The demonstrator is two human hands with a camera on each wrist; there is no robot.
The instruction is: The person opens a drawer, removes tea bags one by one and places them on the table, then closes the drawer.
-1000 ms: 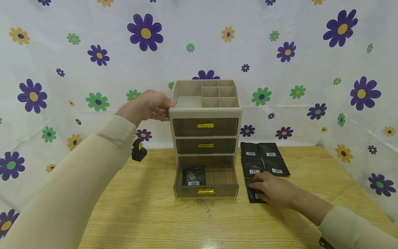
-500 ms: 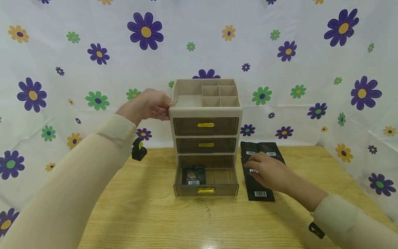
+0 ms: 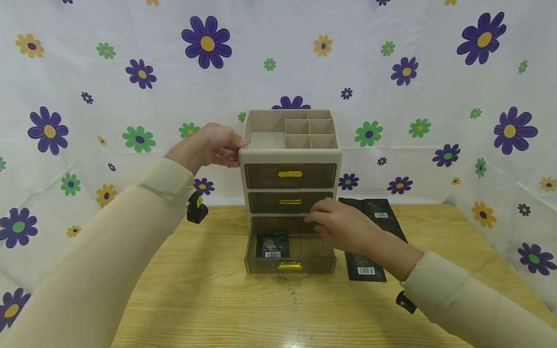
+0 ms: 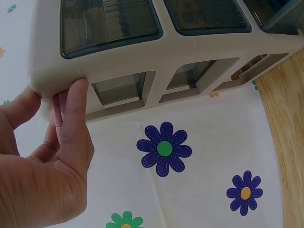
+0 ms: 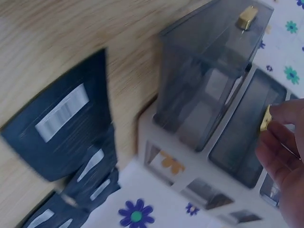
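My left hand (image 3: 213, 145) pinches the upper left front corner of a beige desktop drawer organizer (image 3: 290, 155), thumb on the rim and fingers at its side. The left wrist view shows that grip on the organizer's edge. In the head view my right hand (image 3: 344, 224) hovers at the right of the pulled-out bottom drawer (image 3: 261, 267), fingers loosely bent and holding nothing visible. From the right wrist, its fingertips appear close to the middle drawer's gold handle (image 5: 266, 118); contact is unclear. A black packet (image 3: 272, 244) lies in the bottom drawer's left part.
Several black packets with barcode labels (image 3: 365, 271) lie on the wooden table (image 3: 209, 299) right of the organizer, partly hidden by my right arm. The upper two drawers are closed. Divided compartments (image 3: 310, 128) top the organizer. A flowered cloth (image 3: 409, 38) hangs behind.
My right hand has left the nearest packet, passed up over the others and moved left to the front of the organizer. The packets stay on the table. My left hand keeps its place.
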